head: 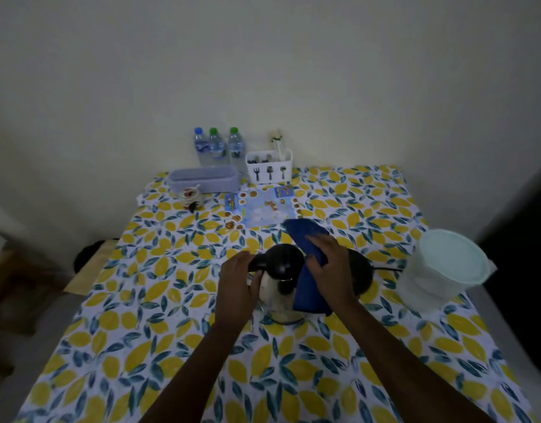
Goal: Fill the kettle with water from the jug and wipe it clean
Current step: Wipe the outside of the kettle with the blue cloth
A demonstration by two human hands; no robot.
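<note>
A kettle (282,270) with a black lid and a pale body stands in the middle of the lemon-print table (147,346). My left hand (238,285) grips its black handle on the left side. My right hand (330,270) presses a blue cloth (309,236) against the kettle's right side; the cloth drapes down over the body and sticks up behind my fingers. A large translucent jug (440,270) with a pale lid sits to the right, apart from both hands.
The kettle's black base (362,270) and its cord lie just behind my right hand. At the back stand three water bottles (217,146), a white cutlery holder (269,166), a lilac tray (203,178), a small jar (190,195) and a printed sheet (263,206).
</note>
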